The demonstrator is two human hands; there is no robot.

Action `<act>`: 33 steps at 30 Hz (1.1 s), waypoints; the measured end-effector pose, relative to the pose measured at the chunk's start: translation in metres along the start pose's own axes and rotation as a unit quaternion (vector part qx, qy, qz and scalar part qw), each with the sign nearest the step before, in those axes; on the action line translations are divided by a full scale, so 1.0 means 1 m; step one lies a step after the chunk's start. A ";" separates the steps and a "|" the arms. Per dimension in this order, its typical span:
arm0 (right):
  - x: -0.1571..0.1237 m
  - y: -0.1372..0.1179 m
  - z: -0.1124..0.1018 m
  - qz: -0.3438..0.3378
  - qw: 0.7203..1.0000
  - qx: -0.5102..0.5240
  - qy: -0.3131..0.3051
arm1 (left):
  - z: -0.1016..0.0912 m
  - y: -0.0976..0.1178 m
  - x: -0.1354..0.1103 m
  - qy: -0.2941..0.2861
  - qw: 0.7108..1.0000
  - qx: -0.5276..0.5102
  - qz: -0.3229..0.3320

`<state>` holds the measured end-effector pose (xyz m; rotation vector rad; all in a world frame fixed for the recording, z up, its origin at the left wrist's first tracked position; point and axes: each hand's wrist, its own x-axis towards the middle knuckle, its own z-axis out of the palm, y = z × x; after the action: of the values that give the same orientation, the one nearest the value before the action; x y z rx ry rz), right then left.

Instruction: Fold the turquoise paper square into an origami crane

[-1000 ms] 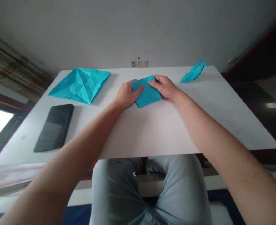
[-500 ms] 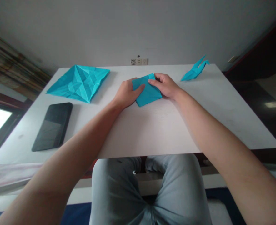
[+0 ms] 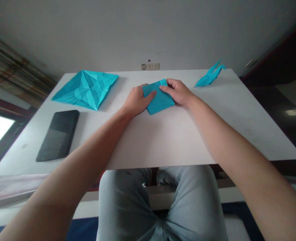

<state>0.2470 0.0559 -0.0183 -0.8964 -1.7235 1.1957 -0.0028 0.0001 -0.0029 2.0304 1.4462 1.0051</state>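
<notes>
A folded square of blue origami paper (image 3: 160,101) is held between both hands over the middle of the white table (image 3: 158,137). My left hand (image 3: 137,100) grips its left side, thumb flat on top and fingers mostly hidden behind. At the upper right edge, my right hand (image 3: 177,92) pinches the paper between thumb and fingers. To the right stands a finished-looking blue paper crane (image 3: 210,77). On the left lies a larger creased sheet of blue paper (image 3: 89,89), opened out with raised folds.
A black phone or tablet (image 3: 58,135) lies on the table's left side, near my left forearm. Wall sockets (image 3: 150,66) sit just above the table's far edge. My knees (image 3: 127,190) are under the near edge. A curtain (image 3: 14,70) hangs at far left.
The whole view has shifted very slightly. Both hands keep the same hold on the folded paper, and nothing else has visibly moved.
</notes>
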 end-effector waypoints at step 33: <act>0.001 0.005 -0.004 -0.022 0.997 -0.073 -0.018 | -0.002 0.006 -0.002 -0.015 1.000 0.000 -0.016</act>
<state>0.2507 0.0599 -0.0222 -0.9236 -1.8693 1.0746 -0.0010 -0.0043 0.0019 2.0083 1.4593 0.9580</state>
